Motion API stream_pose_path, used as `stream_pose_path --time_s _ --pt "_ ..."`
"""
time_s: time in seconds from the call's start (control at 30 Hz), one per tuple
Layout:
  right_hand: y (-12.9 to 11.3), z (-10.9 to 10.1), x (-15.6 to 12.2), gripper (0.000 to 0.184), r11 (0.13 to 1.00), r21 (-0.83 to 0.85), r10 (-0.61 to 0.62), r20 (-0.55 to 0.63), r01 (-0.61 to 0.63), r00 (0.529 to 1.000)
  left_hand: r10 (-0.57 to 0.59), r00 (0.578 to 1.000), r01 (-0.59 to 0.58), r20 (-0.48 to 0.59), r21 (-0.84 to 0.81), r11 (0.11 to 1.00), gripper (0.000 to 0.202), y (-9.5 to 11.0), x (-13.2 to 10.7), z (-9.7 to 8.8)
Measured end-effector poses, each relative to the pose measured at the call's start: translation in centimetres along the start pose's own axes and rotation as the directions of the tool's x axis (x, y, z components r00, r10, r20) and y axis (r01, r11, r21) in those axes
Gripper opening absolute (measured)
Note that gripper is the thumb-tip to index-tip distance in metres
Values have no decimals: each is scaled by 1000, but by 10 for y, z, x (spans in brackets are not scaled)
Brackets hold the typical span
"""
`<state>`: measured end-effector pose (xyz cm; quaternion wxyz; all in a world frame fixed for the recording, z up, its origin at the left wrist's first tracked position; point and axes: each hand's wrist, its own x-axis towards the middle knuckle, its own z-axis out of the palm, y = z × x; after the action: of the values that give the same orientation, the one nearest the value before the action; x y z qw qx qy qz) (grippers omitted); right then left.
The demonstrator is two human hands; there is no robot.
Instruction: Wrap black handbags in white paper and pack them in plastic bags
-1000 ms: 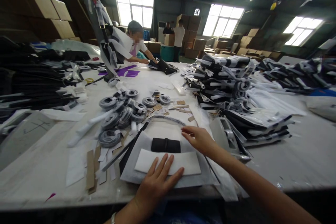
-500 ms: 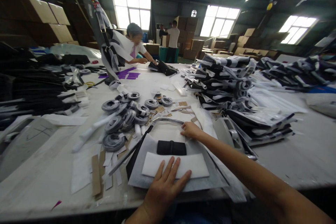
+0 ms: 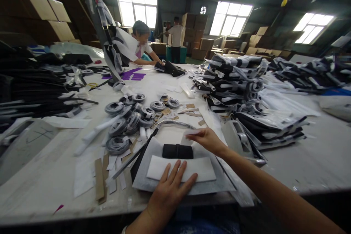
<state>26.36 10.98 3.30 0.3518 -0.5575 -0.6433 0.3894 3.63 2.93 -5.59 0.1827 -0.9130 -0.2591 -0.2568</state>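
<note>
My left hand (image 3: 172,186) lies with fingers spread on a white foam-like pad (image 3: 201,170). Under the pad is a thin whitish sheet (image 3: 219,186), spread over a black item, perhaps a bag, whose dark edge (image 3: 138,166) shows at the left. Just beyond the pad sits a black rolled piece (image 3: 177,151) with a band round its middle. My right hand (image 3: 204,139) pinches the edge of a thin white sheet (image 3: 187,136), raised above the far side. Behind it curves a handle (image 3: 172,123) wrapped in clear plastic.
Coiled straps (image 3: 119,145) and card strips (image 3: 99,179) lie to the left. A grey tape dispenser-like object (image 3: 237,140) stands right, beside stacked black-and-white pieces (image 3: 271,128). Across the table a co-worker (image 3: 141,44) bends over a black item (image 3: 170,68). Scissors (image 3: 93,86) lie far left.
My right hand has lifted slightly and moved right and toward me, raising the edge of the thin white sheet. My left hand stays on the pad.
</note>
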Motion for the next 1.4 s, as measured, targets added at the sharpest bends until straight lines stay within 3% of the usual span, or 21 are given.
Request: stream_pose_path --time_s 0.1,0.2,0.33,0.5,0.77,0.97,1.07,1.23,1.4 --pt "-9 4 -38 19 984 -117 -132 45 137 990 2 1000 -2 20 2 1000 48 -1 -1 0" --pt "-6 14 -74 34 895 -327 -273 133 302 953 8 999 -7 46 -16 1000 49 0 -3 1" --pt "9 29 -102 43 766 -498 -391 141 406 910 -3 1000 4 20 -74 997 44 1 -6 4" --pt "17 37 -115 40 698 -557 -449 150 450 881 -15 1000 14 -1 -176 984 33 0 -6 0" --pt "10 42 -126 33 622 -627 -491 155 470 857 -56 998 45 -35 -271 961 42 -3 -7 -5" --pt "32 43 -175 39 530 -626 -672 101 572 733 -48 998 54 29 -256 965 46 -4 -8 -5" --pt "57 54 -197 35 458 -680 -684 142 572 716 -36 996 53 77 -229 972 48 -4 -9 -4" --pt "82 92 -182 34 364 -705 -748 167 608 642 -29 997 42 66 -216 976 45 -5 -7 -2" --pt "76 109 -162 18 413 -599 -823 77 687 562 -5 1000 9 21 -187 982 44 -6 -7 -2"
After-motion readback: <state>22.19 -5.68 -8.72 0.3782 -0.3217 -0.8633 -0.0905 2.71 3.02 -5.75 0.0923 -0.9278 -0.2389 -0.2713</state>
